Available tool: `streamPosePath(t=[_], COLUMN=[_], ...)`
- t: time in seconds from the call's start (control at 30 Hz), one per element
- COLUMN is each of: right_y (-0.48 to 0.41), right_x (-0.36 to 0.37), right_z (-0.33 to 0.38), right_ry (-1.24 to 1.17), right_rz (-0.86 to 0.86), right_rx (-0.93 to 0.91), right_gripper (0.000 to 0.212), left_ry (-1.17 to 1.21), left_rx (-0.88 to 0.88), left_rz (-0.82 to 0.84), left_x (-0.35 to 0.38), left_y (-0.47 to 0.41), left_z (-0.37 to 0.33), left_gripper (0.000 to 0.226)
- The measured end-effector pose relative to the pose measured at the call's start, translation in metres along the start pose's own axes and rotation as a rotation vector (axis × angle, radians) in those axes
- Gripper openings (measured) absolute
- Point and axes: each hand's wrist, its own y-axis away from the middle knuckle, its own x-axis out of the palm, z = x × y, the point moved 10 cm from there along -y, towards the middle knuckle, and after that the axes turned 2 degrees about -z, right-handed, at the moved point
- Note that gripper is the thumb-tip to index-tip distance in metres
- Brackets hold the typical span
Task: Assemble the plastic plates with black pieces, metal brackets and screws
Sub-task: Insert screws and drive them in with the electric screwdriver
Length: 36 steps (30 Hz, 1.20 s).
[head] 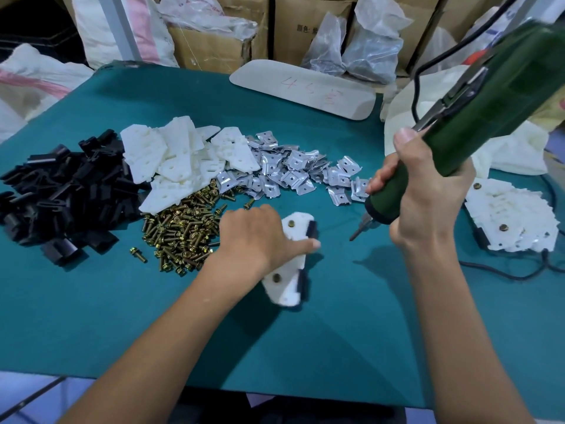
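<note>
L hand (256, 237) on plate (287, 289), thumb straight, grip unclear; R hand (428, 191) grasps screwdriver (489, 99), bit (359, 231) near plate's right edge; counter (336, 338) open nearside.

Flat white plate (287, 289), two screws (276, 277)

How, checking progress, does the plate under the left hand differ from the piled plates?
The plate under the left hand carries two brass screws and black pieces; the piled plates are bare, holes empty. That plate lies alone on the mat; the piled plates overlap. Both are white plastic.
</note>
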Motion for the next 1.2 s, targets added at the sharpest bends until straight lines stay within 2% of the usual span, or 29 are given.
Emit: streamPosePath(t=[0.07,0.13,0.23,0.3,0.37,0.47,0.57,0.63,0.93,1.2], right_y=[0.002,0.004,0.007,0.009,0.011,0.014,0.016,0.017,0.015,0.015], right_x=[-0.002,-0.003,-0.001,0.001,0.002,0.002,0.002,0.002,0.004,0.006], right_z=[-0.001,-0.003,-0.004,-0.005,-0.006,-0.006,-0.009,-0.012,-0.026,-0.034], right_ry=[-0.002,-0.009,-0.012,-0.016,-0.025,-0.035,-0.037,-0.036,0.014,0.039], right_rz=[0.001,0.002,0.008,0.012,0.018,0.025,0.019,0.012,0.020,0.027], right_rx=[0.009,0.018,0.031,0.043,0.053,0.053,0.055,0.063,0.048,0.040], right_gripper=[0.023,0.023,0.023,0.023,0.023,0.023,0.022,0.022,0.017,0.022], left_ry=[-0.016,0.082,0.389,0.420,0.401,0.411,0.319,0.343,0.381,0.412], left_rx=[-0.032,-0.007,0.266,0.496,0.562,0.504,0.419,0.412,0.423,0.404], left_rz=[-0.052,-0.083,-0.143,-0.019,0.071,-0.050,-0.245,-0.307,-0.279,-0.296], left_x=[-0.006,-0.005,-0.013,-0.005,0.011,0.019,0.016,0.019,0.027,0.025], left_y=[0.004,0.009,0.023,0.032,0.029,0.021,0.028,0.031,0.026,0.027], left_z=[0.005,0.011,-0.004,-0.027,-0.036,-0.033,-0.034,-0.036,-0.039,-0.036], left_gripper=[0.087,0.073,0.057,0.079,0.096,0.094,0.106,0.112,0.099,0.091])
